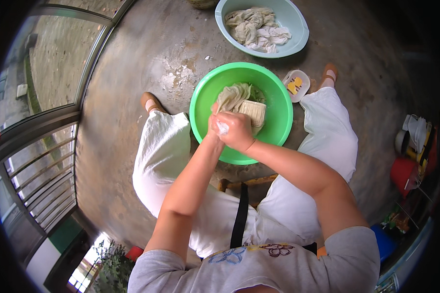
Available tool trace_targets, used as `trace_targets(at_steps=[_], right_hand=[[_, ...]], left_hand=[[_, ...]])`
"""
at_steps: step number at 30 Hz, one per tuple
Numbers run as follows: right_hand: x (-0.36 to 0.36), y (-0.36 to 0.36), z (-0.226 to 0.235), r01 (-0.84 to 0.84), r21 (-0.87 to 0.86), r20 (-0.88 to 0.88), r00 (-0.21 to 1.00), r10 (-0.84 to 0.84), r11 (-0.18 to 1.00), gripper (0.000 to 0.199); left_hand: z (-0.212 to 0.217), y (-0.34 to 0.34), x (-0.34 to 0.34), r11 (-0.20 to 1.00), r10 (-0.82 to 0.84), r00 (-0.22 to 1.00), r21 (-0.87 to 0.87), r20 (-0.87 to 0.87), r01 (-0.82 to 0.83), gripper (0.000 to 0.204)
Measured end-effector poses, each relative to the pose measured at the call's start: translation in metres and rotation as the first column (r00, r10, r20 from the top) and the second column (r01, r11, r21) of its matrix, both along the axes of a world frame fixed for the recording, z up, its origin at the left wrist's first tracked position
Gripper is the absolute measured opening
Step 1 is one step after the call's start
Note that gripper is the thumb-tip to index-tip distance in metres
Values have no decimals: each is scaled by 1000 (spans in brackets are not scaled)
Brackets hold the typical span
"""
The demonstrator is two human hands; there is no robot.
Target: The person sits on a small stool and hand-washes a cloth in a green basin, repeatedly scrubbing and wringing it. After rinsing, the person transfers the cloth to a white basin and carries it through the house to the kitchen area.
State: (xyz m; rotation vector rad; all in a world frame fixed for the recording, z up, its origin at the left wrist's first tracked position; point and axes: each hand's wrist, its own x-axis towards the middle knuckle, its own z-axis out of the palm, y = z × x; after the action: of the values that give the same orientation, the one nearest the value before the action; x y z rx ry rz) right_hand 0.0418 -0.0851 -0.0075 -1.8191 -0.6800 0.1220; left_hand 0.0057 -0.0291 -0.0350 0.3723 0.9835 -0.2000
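Note:
A green plastic basin (278, 105) stands on the concrete floor between my feet. Inside it lies a wet, cream-coloured cloth (232, 95) over a ribbed washboard (255, 111). My left hand (215, 122) and my right hand (238, 131) are pressed together over the near part of the basin, both closed on a bunch of the cloth. A bit of soap foam shows between the fingers.
A pale blue basin (298, 34) holding wrung white cloths (259, 28) sits farther away. A small white dish with yellow soap (296, 85) lies right of the green basin. Red and blue containers (405, 173) crowd the right edge. A metal railing (44, 180) runs along the left.

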Motion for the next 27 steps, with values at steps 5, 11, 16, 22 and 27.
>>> trace_targets(at_steps=[5, 11, 16, 22, 27], right_hand=[[82, -32, -46, 111, -461, -349, 889, -295, 880, 38], [80, -56, 15, -267, -221, 142, 943, 301, 938, 74], [88, -62, 19, -390, -606, -46, 887, 459, 694, 57], [82, -61, 28, -581, -199, -415, 779, 470, 789, 23], [104, -71, 63, -188, 310, -791, 493, 363, 932, 36]], left_hand=[[23, -5, 11, 997, -71, 994, -7, 81, 72, 46], [66, 38, 11, 954, -280, 924, 185, 260, 237, 76], [52, 56, 6, 464, -712, 699, 705, -63, 536, 55], [1, 50, -17, -132, -862, 485, 989, -146, 64, 46], [-28, 50, -28, -210, -689, 643, 942, -333, 263, 40]])
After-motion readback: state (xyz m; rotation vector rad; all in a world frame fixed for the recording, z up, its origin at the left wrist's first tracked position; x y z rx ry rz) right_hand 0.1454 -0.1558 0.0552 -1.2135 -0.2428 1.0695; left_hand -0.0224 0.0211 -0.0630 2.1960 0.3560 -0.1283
